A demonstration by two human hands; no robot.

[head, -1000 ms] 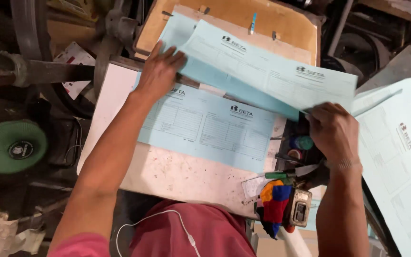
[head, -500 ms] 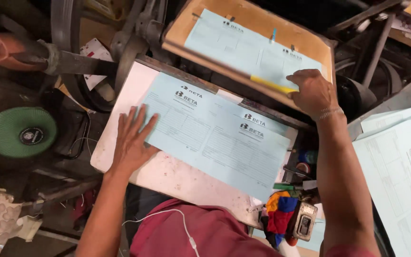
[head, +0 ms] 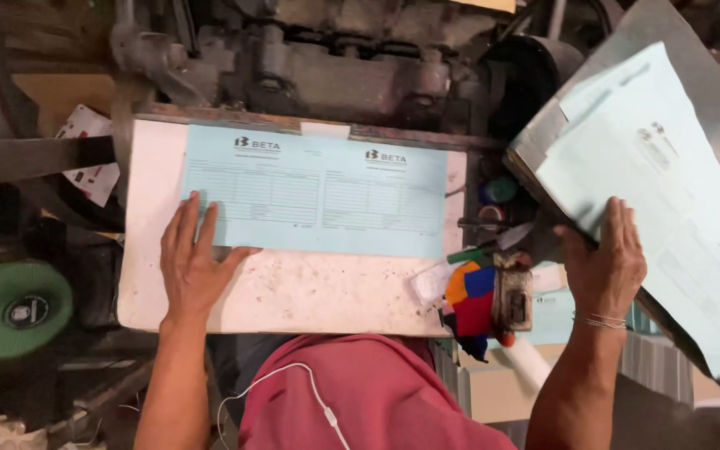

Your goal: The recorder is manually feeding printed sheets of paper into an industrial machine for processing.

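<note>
My left hand [head: 192,262] lies flat with spread fingers on the lower left corner of a light blue printed sheet [head: 318,200]. That sheet rests on a stained white feed board [head: 293,292] of an old printing machine. My right hand [head: 603,262] presses flat on the near edge of a stack of light blue printed sheets [head: 668,208]. The stack sits on a tilted grey metal tray [head: 710,83] at the right. Neither hand grips anything.
Dark machine parts and shafts [head: 335,67] run behind the board. A green disc [head: 12,310] sits at the lower left. A multicoloured cloth [head: 470,302] and a small device [head: 515,298] lie beside the board, with ink tins [head: 497,193] behind them.
My right hand left the upper platen and moved down to the stack at the right. My left hand slid to the sheet's lower left corner. The view shifted down; the platen is gone from sight.
</note>
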